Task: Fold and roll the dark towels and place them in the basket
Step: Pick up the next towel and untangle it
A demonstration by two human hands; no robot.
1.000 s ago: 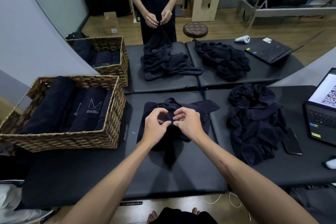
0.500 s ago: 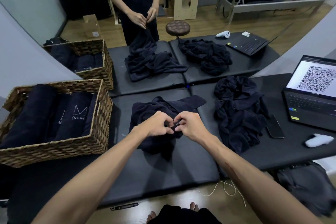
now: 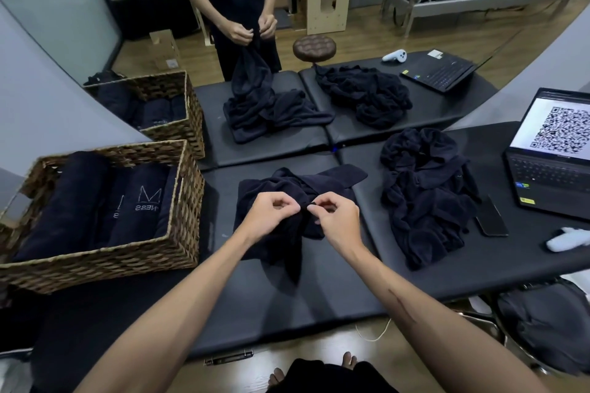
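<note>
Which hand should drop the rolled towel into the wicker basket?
Left hand: the woven wicker basket sits on its side. The right hand would have to cross over. Both pinch the crumpled dark towel.

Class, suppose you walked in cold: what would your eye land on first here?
Probably the two hands, left hand and right hand, pinching a crumpled dark towel at centre. Next, the wicker basket of rolled towels at left, and the laptop showing a QR code at right.

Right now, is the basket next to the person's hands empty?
No, the basket already holds several rolled dark towels lying side by side, one showing white lettering.
</note>
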